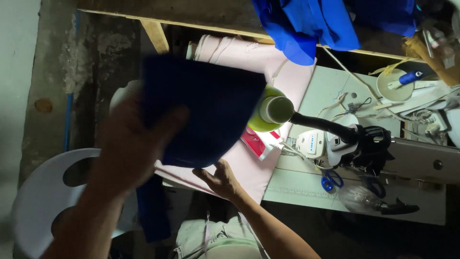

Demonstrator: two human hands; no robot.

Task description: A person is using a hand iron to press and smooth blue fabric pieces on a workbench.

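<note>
My left hand (127,146), blurred, is raised close to the camera and grips a dark blue piece of fabric (206,112) by its left edge, thumb on top. The piece hangs over a pink cloth (249,170) spread on the sewing table. My right hand (221,180) rests with fingers apart on the near edge of the pink cloth, just below the blue piece, and holds nothing that I can see. More dark blue fabric (153,211) hangs below my left hand.
A green lamp (268,112) on a black gooseneck shines over the white sewing table (330,91). A sewing machine (335,144), blue scissors (330,181), a bowl (395,84), bright blue cloth (306,24) and a white plastic chair (38,196) are around.
</note>
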